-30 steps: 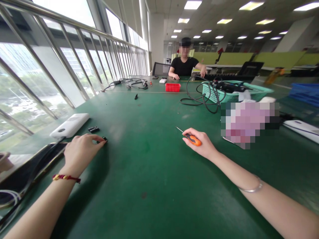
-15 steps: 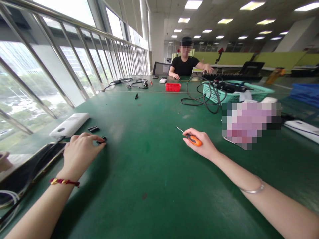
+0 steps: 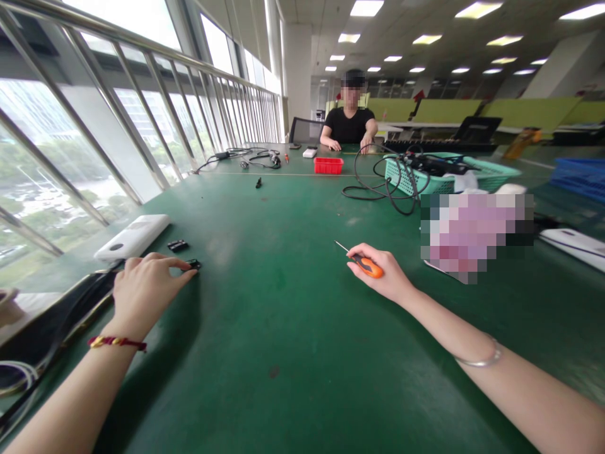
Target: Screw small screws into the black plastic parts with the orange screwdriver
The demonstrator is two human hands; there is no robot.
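Note:
On the left of the green table, my left hand pinches a small black part between thumb and fingers, low over or on the tabletop; its exact kind is too small to tell. A similar black part lies just beyond those fingers. Beside it is a white power bank. My right hand rests to the right and holds a screwdriver by its orange and black handle. The thin metal shaft points away to the upper left, touching nothing that I can see.
A red tray stands farther back, with a small black piece left of it. Black cables spill from a teal basket at the right. A person sits at the far end. A metal railing runs along the left.
My left hand has shifted slightly left, with the black part still at its fingertips. My right hand and the screwdriver stay put. The other person's arm has drawn in toward the table.

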